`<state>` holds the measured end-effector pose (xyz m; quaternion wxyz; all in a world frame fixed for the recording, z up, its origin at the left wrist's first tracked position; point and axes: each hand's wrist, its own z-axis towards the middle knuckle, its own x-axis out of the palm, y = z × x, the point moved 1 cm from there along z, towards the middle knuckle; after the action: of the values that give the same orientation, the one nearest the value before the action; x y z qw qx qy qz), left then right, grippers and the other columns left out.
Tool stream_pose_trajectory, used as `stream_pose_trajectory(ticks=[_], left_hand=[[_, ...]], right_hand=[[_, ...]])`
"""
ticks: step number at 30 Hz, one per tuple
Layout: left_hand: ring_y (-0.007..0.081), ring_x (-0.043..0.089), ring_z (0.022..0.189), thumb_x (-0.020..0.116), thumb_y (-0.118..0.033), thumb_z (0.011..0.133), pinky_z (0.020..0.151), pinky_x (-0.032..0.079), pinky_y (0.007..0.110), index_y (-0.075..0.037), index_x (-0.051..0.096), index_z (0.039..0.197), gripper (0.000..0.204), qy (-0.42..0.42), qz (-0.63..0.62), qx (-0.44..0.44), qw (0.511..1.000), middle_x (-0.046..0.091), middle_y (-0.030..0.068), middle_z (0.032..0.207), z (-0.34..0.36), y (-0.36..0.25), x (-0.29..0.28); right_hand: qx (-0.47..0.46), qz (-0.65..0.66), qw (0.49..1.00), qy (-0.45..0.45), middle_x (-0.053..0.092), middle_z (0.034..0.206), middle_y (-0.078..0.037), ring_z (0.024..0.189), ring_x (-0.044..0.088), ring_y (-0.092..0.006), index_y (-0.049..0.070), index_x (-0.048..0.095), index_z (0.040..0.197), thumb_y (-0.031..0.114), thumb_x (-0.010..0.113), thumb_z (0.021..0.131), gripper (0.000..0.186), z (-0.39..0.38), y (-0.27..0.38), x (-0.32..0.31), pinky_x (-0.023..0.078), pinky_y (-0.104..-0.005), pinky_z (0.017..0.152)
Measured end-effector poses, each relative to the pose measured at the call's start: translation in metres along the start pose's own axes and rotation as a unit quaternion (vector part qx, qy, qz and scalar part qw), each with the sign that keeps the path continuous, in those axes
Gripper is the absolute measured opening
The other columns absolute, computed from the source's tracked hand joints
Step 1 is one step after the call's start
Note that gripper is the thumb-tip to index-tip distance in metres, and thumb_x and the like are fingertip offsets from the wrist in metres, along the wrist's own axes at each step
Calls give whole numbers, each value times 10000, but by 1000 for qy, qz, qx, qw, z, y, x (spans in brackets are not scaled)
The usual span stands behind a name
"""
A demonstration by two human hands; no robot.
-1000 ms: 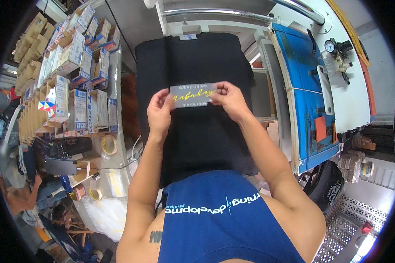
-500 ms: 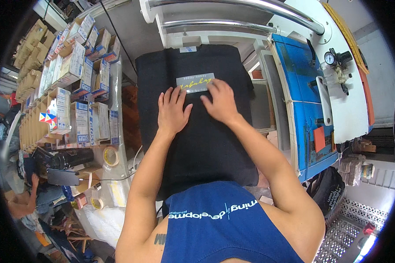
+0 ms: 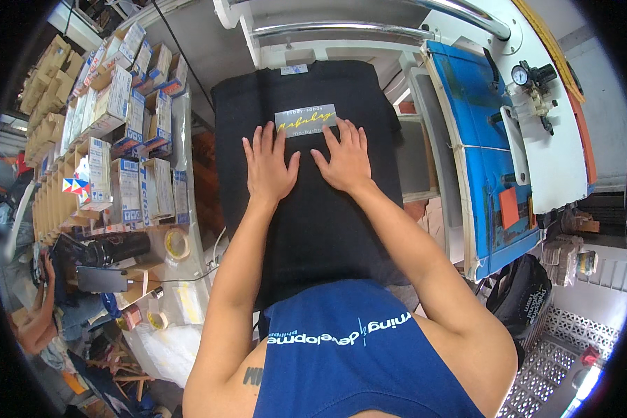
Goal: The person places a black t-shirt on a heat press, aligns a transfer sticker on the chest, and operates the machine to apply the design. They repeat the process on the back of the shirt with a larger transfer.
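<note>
A black shirt (image 3: 313,230) lies spread flat in front of me on a raised platen, which it hides. On its upper part rests a rectangular transfer sheet (image 3: 305,121) with yellow script and pale lettering. My left hand (image 3: 270,166) lies flat on the cloth, fingers spread, its fingertips near the sheet's lower left corner. Opposite it, my right hand (image 3: 345,157) is open too, palm down, with fingertips by the sheet's lower right corner. Neither hand grips anything. A small pale label (image 3: 294,69) shows at the shirt's far edge.
At right stands a blue padded press plate (image 3: 477,160) beside a white panel with a pressure gauge (image 3: 520,74). Chrome bars (image 3: 345,32) cross behind the shirt. On the left, cardboard boxes (image 3: 111,101), tape rolls (image 3: 177,244) and a phone (image 3: 102,279) crowd a table. Another person's arm (image 3: 42,320) shows at far left.
My right hand has drawn back off the sheet's right side to its lower right corner, uncovering more lettering. My left hand has shifted slightly, and the view has moved a little.
</note>
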<state>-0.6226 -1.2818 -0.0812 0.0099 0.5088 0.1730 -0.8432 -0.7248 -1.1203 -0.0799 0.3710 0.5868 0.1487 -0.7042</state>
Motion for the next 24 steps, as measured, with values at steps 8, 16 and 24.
stream_pose_trajectory(ticks=[8, 16, 24], left_hand=[[354, 421, 1302, 624, -331, 940, 1153, 201, 668, -88, 650, 1306, 440, 34, -2, -62, 997, 504, 163, 1298, -7, 1, -4], [400, 382, 1378, 615, -326, 945, 1100, 215, 756, -94, 633, 1324, 445, 34, 26, -76, 996, 489, 195, 1380, -4, 1, 0], [394, 381, 1377, 614, -329, 944, 1104, 210, 755, -99, 628, 1328, 449, 42, 22, -74, 996, 485, 186, 1377, -4, 1, -2]], right_hand=[[8, 8, 1000, -2, 457, 1470, -168, 1426, 344, -367, 59, 532, 1405, 456, 608, 934, 620, 0, 2, -1, 204, -545, 1206], [5, 6, 1000, -2, 467, 1466, -148, 1426, 343, -359, 35, 527, 1395, 448, 618, 925, 632, 1, 1, -2, 208, -541, 1205], [11, 5, 1000, -2, 469, 1465, -144, 1427, 341, -360, 37, 519, 1403, 456, 612, 926, 641, 3, 1, 1, 209, -541, 1201]])
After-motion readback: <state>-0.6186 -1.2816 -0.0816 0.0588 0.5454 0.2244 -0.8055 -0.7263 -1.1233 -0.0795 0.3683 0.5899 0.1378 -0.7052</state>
